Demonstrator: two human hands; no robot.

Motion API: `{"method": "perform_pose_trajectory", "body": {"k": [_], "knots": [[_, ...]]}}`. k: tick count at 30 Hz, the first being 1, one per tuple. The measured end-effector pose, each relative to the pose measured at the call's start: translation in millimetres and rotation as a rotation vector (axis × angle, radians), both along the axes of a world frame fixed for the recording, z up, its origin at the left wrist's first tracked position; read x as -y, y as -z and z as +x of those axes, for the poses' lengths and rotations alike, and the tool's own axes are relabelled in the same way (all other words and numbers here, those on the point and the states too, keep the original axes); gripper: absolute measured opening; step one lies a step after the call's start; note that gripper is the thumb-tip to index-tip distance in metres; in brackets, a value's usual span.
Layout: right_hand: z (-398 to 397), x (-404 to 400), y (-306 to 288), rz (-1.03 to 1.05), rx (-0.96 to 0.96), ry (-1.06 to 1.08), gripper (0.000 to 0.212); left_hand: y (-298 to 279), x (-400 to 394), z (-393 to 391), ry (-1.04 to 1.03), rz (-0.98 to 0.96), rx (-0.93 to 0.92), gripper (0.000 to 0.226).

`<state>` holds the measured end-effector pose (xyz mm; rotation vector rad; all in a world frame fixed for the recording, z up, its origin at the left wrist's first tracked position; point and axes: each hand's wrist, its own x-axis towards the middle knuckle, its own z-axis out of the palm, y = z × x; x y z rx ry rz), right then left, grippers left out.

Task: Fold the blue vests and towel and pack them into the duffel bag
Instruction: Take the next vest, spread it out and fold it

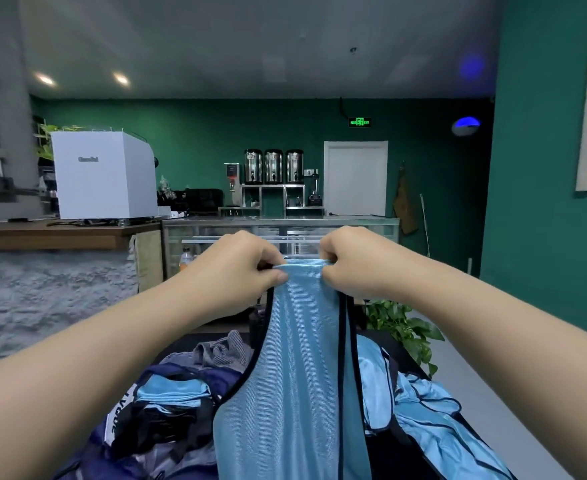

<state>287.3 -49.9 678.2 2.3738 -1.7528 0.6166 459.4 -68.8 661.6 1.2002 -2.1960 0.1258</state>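
A light blue mesh vest (295, 375) with dark trim hangs in front of me, held up by its top edge. My left hand (247, 265) pinches the left end of that edge and my right hand (351, 263) pinches the right end, the two close together. Below at the left lies the open navy duffel bag (112, 431), with a folded blue vest (172, 391) inside. Loose blue vests (430, 420) are spread over the dark table (399, 351) at the right. A grey towel (221, 351) lies crumpled behind the bag.
A potted green plant (406, 327) stands off the table's far right corner. A glass display counter (278, 233) and a wooden bar top (49, 233) with a white machine (105, 174) stand beyond. Grey floor runs along the right.
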Motion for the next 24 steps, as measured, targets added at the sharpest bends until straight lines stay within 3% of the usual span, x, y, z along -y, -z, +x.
{"method": "perform_pose_trajectory", "body": {"k": [6,10,15,21,24], "knots": [[2.4,6.7,8.0,-0.022,0.088,-0.009,0.02,6.1,2.4,-3.3,-0.031,-0.084,-0.013,0.011],[-0.3,-0.1,8.2,-0.012,0.334,-0.14,0.025,8.6,2.7,-6.5,0.033,-0.151,-0.231,0.015],[-8.0,4.5,5.1,-0.116,0.416,-0.27,0.017,14.0,-0.8,-13.2,0.33,0.306,-0.72,0.014],[-14.4,6.6,10.6,-0.115,0.56,-0.283,0.018,29.5,-5.9,-22.5,0.488,0.491,-0.609,0.013],[-17.1,9.7,11.8,-0.134,0.689,-0.279,0.022,43.7,-8.2,-25.9,0.458,0.507,-0.317,0.013]]}}
